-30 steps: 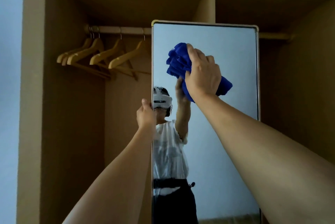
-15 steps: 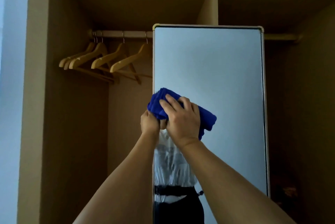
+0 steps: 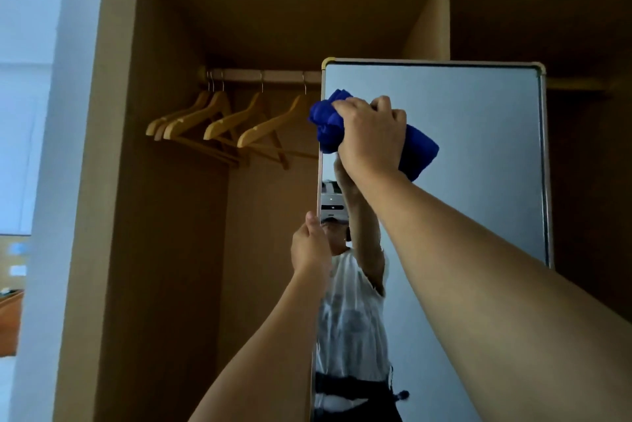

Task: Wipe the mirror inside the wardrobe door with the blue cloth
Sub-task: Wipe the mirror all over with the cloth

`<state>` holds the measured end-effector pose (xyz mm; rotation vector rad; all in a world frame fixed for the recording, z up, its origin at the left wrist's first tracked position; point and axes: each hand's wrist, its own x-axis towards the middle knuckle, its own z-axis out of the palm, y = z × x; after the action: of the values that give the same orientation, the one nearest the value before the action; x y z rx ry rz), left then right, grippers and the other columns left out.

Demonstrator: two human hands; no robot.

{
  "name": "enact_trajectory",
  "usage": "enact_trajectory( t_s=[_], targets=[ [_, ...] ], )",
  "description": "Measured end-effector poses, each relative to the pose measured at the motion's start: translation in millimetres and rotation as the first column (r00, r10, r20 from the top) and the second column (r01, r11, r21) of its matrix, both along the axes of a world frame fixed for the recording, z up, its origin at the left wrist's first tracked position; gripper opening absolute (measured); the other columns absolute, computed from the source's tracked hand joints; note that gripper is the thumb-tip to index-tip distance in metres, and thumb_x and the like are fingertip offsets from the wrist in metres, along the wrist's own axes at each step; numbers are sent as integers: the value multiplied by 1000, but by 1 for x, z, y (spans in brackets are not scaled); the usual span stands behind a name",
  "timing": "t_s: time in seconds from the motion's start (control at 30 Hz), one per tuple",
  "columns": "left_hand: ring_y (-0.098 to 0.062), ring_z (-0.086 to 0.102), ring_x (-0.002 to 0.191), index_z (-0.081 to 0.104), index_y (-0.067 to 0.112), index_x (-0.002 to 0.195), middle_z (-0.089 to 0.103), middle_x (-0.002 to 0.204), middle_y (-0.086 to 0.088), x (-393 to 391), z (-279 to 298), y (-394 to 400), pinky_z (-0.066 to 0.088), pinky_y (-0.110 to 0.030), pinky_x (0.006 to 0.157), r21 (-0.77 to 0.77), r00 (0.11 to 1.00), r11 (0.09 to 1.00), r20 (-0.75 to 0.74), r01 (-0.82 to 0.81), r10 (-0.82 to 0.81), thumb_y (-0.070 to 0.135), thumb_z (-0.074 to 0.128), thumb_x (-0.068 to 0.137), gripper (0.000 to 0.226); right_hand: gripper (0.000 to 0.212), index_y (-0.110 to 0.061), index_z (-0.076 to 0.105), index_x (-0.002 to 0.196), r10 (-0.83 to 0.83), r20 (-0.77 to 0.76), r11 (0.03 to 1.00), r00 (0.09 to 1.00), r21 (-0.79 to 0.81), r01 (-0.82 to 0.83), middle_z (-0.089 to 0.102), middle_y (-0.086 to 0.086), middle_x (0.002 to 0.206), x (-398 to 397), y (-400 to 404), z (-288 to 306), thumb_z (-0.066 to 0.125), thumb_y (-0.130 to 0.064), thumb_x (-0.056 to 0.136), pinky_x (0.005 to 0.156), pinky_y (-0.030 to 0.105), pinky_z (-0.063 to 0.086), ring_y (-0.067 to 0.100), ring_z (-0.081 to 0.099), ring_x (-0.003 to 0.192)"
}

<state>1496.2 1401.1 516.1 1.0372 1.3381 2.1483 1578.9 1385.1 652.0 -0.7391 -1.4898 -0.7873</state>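
The right hand (image 3: pixel 371 134) grips the bunched blue cloth (image 3: pixel 326 124) w/ curled fingers and presses it on the mirror (image 3: pixel 478 148) near its top left corner; cloth sticks out a bit over the left edge. Much bare glass is free to the right and below. The left hand (image 3: pixel 309 247) holds the mirror's left edge, fingers closed around it, probably; fingertips are hidden behind. Mirror bottom is cut off. Approx. 4 wooden hangers (image 3: pixel 222 121) hang on 1 rail (image 3: pixel 263 75).

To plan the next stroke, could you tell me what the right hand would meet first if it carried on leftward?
Probably the mirror's left frame edge; the blue cloth in the right hand already overhangs it.
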Motion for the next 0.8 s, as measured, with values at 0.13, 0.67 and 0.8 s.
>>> enact_trajectory(
  t_s=[0.13, 0.67, 0.8],
  targets=[
    [-45, 55, 111, 55, 0, 121, 60, 118, -26, 0, -1, -1, 47, -53, 90, -37, 999, 999, -36, -18, 16, 58, 26, 94, 70, 40, -16, 62, 117, 12, 30, 1000, 999, 22, -13, 68, 5, 109, 5, -2, -40, 67, -9, 78, 86, 43, 39, 29, 54, 103],
    [-45, 57, 106, 57, -6, 115, 62, 112, -28, 0, -5, 5, 49, -49, 88, 1, 990, 996, -109, -85, 85, 54, 21, 96, 73, 29, -15, 61, 111, -32, -17, 998, 999, 47, 33, 66, 8, 102, -8, 2, 14, 65, -9, 83, 84, 42, 37, 29, 52, 97],
    [-48, 55, 107, 56, -6, 115, 61, 112, -30, 2, -5, 6, 48, -53, 88, 8, 991, 996, -102, -91, 91, 55, 21, 95, 73, 17, -14, 61, 106, -51, -38, 997, 998, 50, 53, 65, 10, 99, -10, 1, 31, 60, -12, 88, 83, 41, 36, 29, 51, 96]
  ],
)
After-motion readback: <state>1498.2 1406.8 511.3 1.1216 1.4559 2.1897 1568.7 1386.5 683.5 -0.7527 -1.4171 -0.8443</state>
